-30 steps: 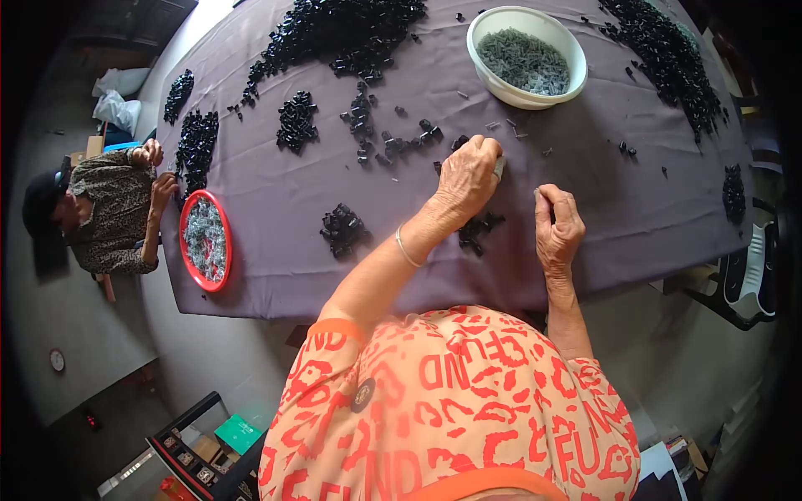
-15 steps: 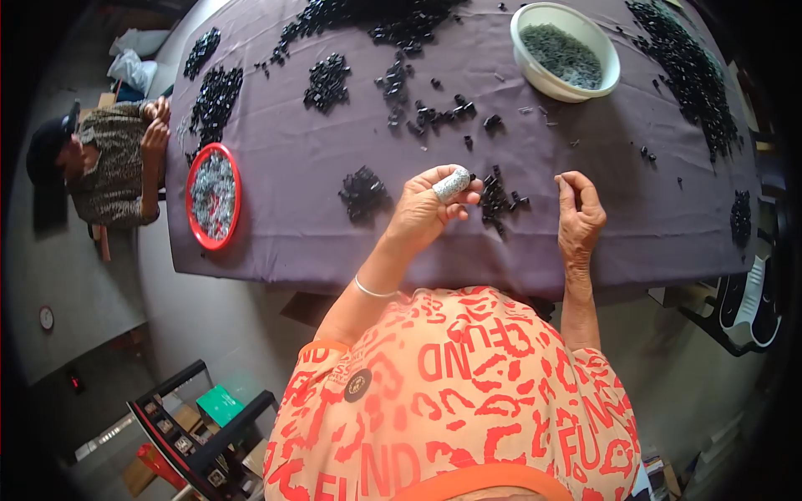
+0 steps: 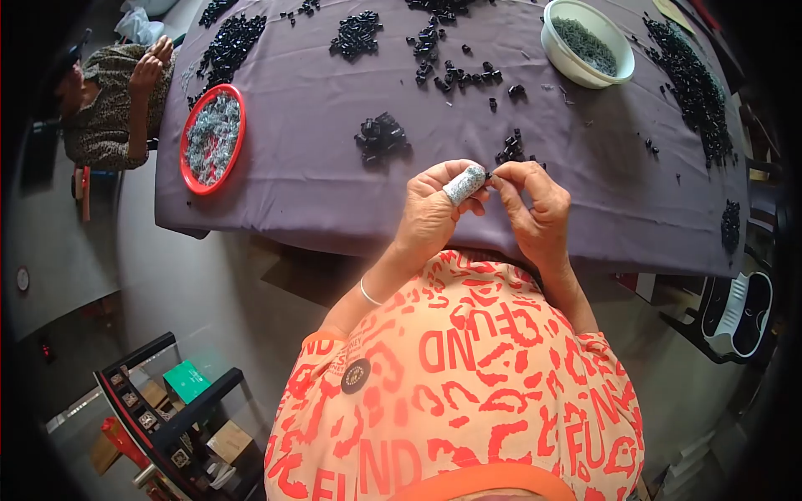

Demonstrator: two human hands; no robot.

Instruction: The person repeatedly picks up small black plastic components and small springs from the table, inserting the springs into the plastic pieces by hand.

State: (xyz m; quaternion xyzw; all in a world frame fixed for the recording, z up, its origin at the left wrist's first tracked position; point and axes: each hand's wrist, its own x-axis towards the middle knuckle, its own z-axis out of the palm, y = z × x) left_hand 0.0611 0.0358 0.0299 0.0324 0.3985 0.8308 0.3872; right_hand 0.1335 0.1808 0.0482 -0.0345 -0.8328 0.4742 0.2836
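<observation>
My left hand (image 3: 432, 213), its thumb wrapped in a silvery-white cover (image 3: 464, 184), pinches a small black plastic piece (image 3: 489, 175). Against that piece, from the other side, come the closed fingertips of my right hand (image 3: 537, 209); whatever they grip is too small to make out. Just beyond my hands lies a small cluster of black pieces (image 3: 511, 149). A denser pile of black pieces (image 3: 381, 138) sits to the left of it.
On the purple cloth (image 3: 309, 184), a red-rimmed tray (image 3: 241, 138) of clear small parts stands left. A white bowl (image 3: 603, 79) of similar parts is at back right. Black heaps (image 3: 693, 104) line the right side. Another person (image 3: 109, 104) sits at the left edge.
My right hand has moved left to meet my left hand at the small black piece. The camera view has shifted, so the table appears higher.
</observation>
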